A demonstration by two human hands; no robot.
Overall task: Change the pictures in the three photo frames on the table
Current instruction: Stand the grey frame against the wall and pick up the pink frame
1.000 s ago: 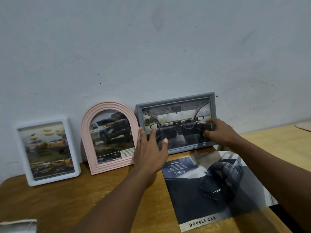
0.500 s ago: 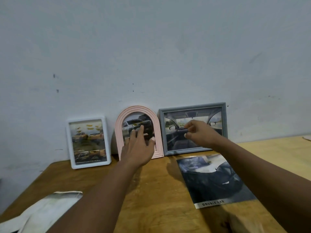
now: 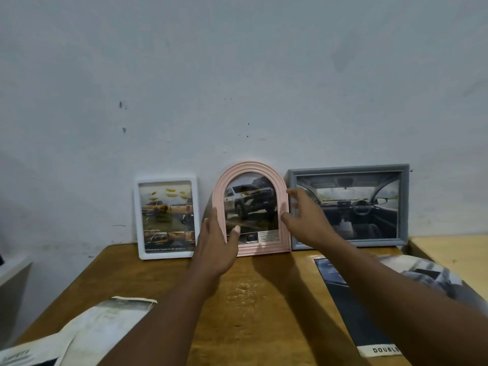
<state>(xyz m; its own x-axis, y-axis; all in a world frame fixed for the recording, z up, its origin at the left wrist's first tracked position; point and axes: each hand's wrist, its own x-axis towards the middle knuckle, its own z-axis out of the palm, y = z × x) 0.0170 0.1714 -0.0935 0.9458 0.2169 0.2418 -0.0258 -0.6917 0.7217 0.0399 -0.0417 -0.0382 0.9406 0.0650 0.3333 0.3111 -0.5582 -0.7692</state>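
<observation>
Both my arms reach forward over the bench point(image 3: 264, 299), forearms bare. The left one runs up from the bottom edge, and the right one comes in from the lower right corner and crosses the bench at a slant.

My left hand point(image 3: 217, 244) stands upright with the back toward me. Its fingers are straight and close together along the left outer edge of the pink arched frame point(image 3: 250, 207), and the thumb is spread across the frame's lower left front. My right hand point(image 3: 306, 220) is spread wide, palm turned left. The forefinger is at the frame's upper right rim and the thumb is lower on that same rim. I cannot tell whether those tips press the rim or only meet it. Neither hand is curled around anything.

The three frames stand in a row at the back of the bench, leaning against the wall. The white frame point(image 3: 166, 219) is on the left, the pink arched one stands between my hands, and the grey frame point(image 3: 348, 204) is on the right, partly behind my right hand.

A loose sheet point(image 3: 100, 326) lies at the bench's lower left, and its printing is too blurred to read. The small captions inside the white and pink frames are also unreadable. A dark print point(image 3: 348, 318) lies flat under my right forearm, and its pale bottom strip reads "DOUBLE" up to where the forearm covers it.
</observation>
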